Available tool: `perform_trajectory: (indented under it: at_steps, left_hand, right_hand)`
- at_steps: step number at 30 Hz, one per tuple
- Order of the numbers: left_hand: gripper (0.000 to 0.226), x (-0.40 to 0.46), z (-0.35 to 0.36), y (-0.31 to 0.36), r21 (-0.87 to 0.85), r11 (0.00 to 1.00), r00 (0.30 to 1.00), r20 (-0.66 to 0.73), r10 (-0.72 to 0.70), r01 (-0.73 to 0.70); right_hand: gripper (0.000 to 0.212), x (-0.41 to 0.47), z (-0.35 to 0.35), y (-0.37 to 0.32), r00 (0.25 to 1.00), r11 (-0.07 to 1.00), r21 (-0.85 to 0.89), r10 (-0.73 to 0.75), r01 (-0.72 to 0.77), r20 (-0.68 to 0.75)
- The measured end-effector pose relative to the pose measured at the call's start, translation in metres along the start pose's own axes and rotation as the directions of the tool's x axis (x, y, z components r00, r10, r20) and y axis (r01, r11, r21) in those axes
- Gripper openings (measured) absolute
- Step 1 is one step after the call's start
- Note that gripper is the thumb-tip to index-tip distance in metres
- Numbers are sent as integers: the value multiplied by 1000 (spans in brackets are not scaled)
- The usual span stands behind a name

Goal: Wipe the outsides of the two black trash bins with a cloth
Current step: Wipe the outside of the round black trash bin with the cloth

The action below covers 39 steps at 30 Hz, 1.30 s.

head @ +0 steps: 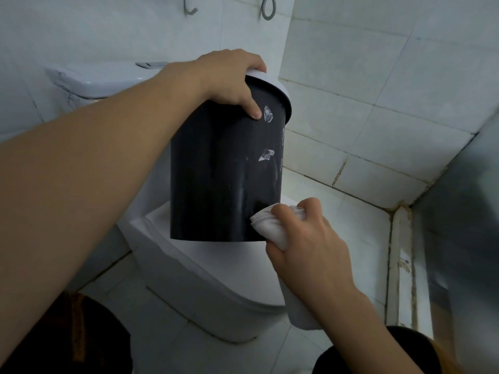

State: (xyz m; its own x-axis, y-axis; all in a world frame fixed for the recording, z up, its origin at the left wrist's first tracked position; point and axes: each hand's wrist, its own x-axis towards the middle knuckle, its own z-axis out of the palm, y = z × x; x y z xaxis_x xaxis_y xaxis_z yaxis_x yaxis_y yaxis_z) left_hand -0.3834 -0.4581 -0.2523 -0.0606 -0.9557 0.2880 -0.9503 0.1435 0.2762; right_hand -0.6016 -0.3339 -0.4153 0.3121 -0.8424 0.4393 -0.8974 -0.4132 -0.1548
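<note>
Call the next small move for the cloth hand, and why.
Probably sweep the folded white cloth up the round black plastic trash bin toward the white smudges near its white rim. The right hand presses the cloth at the bin's lower edge, the smudges sit above it unwiped, and the left hand grips the rim, holding the bin over the white toilet.

A white toilet (216,287) with its lid closed sits against the white tiled wall (378,76). Its cistern (89,82) stands behind it, with a flat chrome flush button (149,64) on top. Above the cistern, a metal hook (190,8) and a loop of grey hose (267,9) hang on the wall. Right of the toilet, the tiled floor (351,217) runs to a stained, cracked sill (399,252) at the corner.
</note>
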Motion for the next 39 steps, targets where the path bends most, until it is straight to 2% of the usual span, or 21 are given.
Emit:
perform_trajectory:
  at_steps: [5,11,18,25,32,39]
  left_hand:
    - [83,0,0,0,-2,1000,1000,5,0,0]
    - [82,-1,0,1,0,1000,1000,4,5,-5]
    - [81,1,3,11,15,999,999,12,35,-36]
    - [81,0,2,7,23,999,1000,2,27,-27]
    - [82,0,2,8,20,1000,1000,2,18,-18]
    - [83,-2,-1,2,18,1000,1000,3,7,-7]
  right_hand:
    - [32,-3,-1,-17,997,996,32,-80,81,-22]
    - [33,2,0,-1,1000,1000,18,2,-2,-18]
    - [31,-4,-2,-13,998,997,25,-68,68,-18]
    - [27,7,1,9,998,998,-32,50,-52,-36]
    - [33,-5,-3,-16,998,998,27,-58,58,-7]
    - [27,10,-2,3,998,998,-3,55,-55,-14]
